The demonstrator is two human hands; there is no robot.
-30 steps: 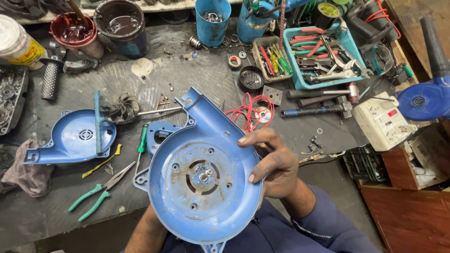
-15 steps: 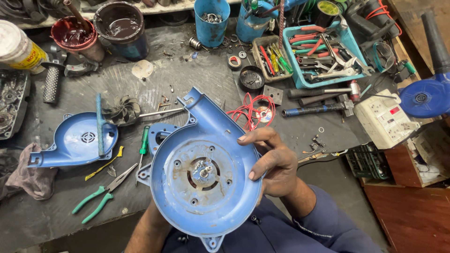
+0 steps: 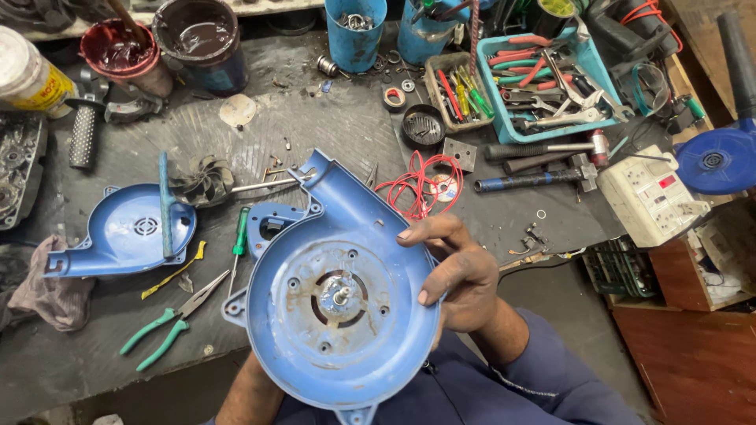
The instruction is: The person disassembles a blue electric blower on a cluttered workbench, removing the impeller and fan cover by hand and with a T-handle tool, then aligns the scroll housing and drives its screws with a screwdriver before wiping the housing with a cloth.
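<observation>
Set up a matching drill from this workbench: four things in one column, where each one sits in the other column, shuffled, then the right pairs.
Things:
1. blue blower housing
2. green-handled pliers
3. red wire coil
4. white power strip

Places:
A. bench, right edge, beside the hammers
B. held up by the right hand
C. bench, just beyond the held housing
D. bench, lower left, near the other housing half

Pairs: 1-B, 2-D, 3-C, 4-A
</observation>
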